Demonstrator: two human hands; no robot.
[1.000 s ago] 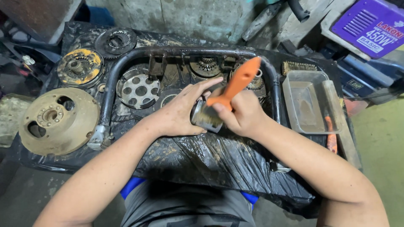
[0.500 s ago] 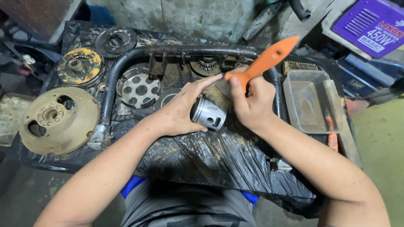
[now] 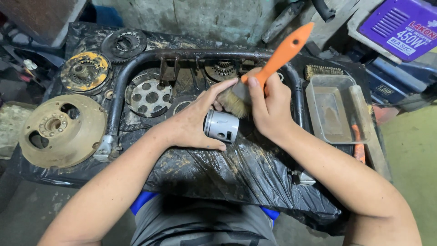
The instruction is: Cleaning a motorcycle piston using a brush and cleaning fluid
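Observation:
My left hand [image 3: 196, 122] grips a silvery metal piston [image 3: 221, 126], holding it on its side above the black plastic sheet [image 3: 236, 173]. My right hand [image 3: 267, 107] is closed on a paintbrush with an orange handle [image 3: 286, 50] that points up and to the right. The brush's pale bristles [image 3: 231, 101] lie against the upper side of the piston, between my two hands.
A bent black metal tube [image 3: 150, 57] arches over several dirty engine parts: a perforated disc [image 3: 148, 94], gears [image 3: 124, 43], a yellowish clutch part [image 3: 85, 70] and a large tan flywheel cover [image 3: 61, 130]. A clear plastic tray [image 3: 332, 109] stands at right, a wire brush [image 3: 324, 71] behind it.
The brush has swung upward and tilted further to the right, its bristles sliding from the piston's front face to its upper side. My left hand turned the piston slightly.

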